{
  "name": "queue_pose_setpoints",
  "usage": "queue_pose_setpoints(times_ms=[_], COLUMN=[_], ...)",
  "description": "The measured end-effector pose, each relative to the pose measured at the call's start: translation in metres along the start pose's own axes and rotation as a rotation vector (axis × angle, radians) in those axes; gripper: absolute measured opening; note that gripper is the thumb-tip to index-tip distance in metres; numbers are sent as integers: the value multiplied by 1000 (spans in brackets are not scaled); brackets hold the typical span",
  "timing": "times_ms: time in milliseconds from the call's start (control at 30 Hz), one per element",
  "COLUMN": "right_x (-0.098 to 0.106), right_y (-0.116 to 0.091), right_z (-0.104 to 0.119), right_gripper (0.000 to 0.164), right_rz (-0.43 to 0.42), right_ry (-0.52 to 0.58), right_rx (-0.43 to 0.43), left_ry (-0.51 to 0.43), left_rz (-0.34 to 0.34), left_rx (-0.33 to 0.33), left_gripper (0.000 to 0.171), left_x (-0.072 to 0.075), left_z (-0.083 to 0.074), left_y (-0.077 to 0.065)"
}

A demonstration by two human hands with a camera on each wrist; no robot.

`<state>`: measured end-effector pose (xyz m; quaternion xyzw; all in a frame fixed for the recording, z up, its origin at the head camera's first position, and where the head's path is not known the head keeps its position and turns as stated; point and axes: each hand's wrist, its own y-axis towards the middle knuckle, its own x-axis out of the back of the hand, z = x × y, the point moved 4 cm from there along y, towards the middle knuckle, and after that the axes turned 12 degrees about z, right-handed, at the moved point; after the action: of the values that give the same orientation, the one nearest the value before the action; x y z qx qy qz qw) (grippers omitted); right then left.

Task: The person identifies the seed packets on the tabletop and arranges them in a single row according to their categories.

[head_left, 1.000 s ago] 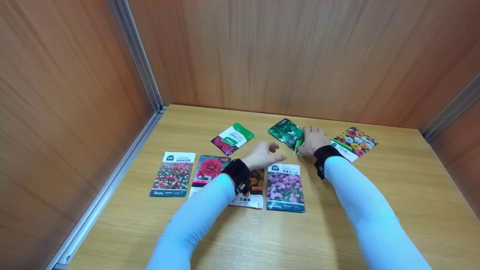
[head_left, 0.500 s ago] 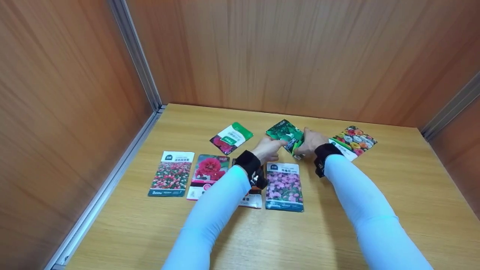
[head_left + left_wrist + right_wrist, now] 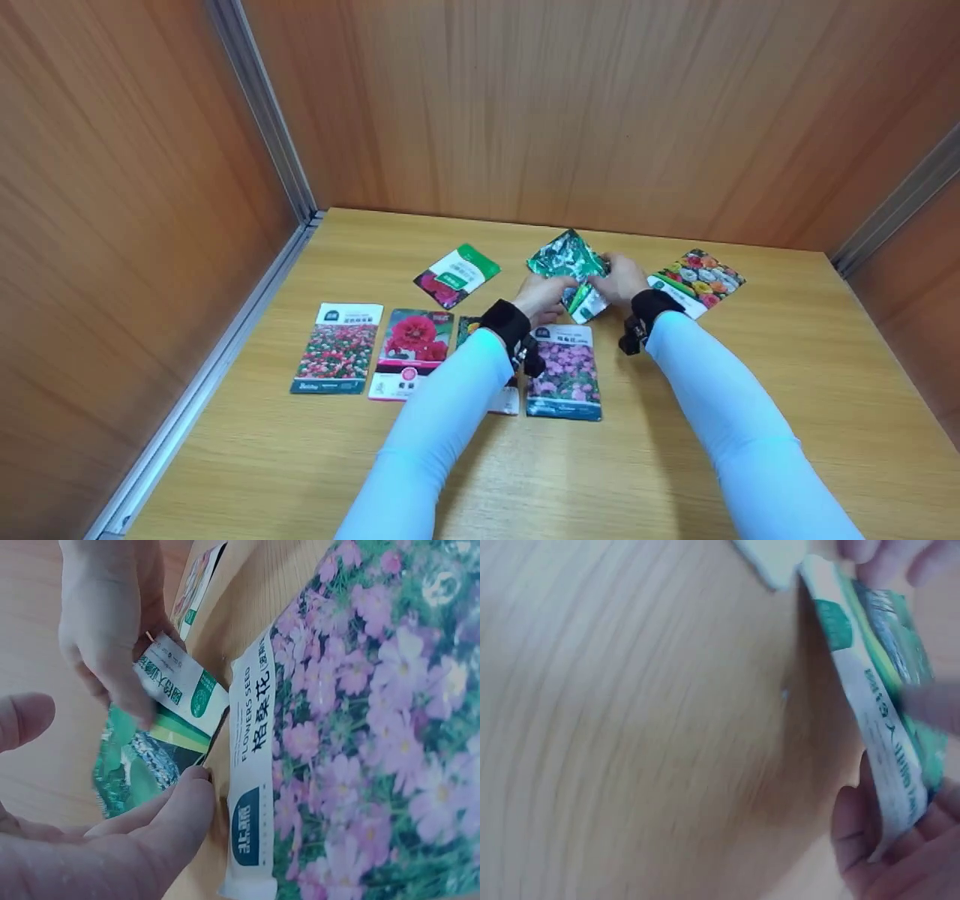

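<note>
A green seed packet (image 3: 568,259) with a white end is tilted up between both hands near the back of the table. My right hand (image 3: 622,279) grips its right side; in the right wrist view the fingers (image 3: 900,862) curl round the white end. My left hand (image 3: 541,296) pinches the near left edge, its thumb (image 3: 184,802) at the packet's border in the left wrist view. Just in front lies a packet with lilac flowers (image 3: 566,371). An orange-flower packet (image 3: 504,401) is partly hidden under the left forearm.
A white-and-green packet (image 3: 457,276) lies back left, and a packet of mixed blooms (image 3: 697,279) back right. A pink-field packet (image 3: 339,349) and a large-red-flower packet (image 3: 412,349) lie front left. Wooden panels (image 3: 525,112) enclose the table.
My left hand has moved right and forward to the green packet and taken its edge. The packet has been raised and tilted, with its white end now showing. The other packets stay put.
</note>
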<state>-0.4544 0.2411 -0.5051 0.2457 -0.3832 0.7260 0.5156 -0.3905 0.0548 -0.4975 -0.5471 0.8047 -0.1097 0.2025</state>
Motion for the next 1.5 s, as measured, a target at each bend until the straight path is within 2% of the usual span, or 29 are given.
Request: queue_pose_setpoints(times_ms=[133,300,400,500,600,700,767,867,1000,1100,1300,1400,1500], right_x=[8,12,14,17,18,19,22,27,31,32,35,37,39], right_y=[-5,-13,-19,-26,-31,-38,-45,-56,-70,-79,-98,-105,-111], right_z=[-4,-3,-4,-9,-12,-17,-21,-28,-35,-41,-56,-65,-73], right_gripper=[49,38,27,17,19,34,47,51,39,33,30,27,26], right_rz=[-44,-6,16,31,62,84,75,37,30,69,180,234,281], right_ry=[207,466,546,552,542,539,537,533,516,502,473,473,464], right_rx=[17,-10,-10,-7,-12,-19,-15,-7,-11,-22,-38,-53,-73], left_ry=[37,90,146,274,383,354,318,292,335,392,509,564,680], left_rz=[-33,-109,-151,-213,-263,-219,-164,-103,-78,-60,-42,-36,-41], left_rx=[18,9,-18,-35,-39,-32,-25,-25,-45,-45,-17,-23,-42], left_gripper=[65,59,58,52,34,17,14,15,26,34,31,34,35], left_x=[0,4,5,4,4,-1,-6,-13,-17,-18,-29,-38,-47], left_z=[2,2,0,-4,-8,-9,-9,-10,-10,-8,-2,-1,1], left_y=[6,14,14,11,6,3,1,-1,-6,-6,-7,-9,-10])
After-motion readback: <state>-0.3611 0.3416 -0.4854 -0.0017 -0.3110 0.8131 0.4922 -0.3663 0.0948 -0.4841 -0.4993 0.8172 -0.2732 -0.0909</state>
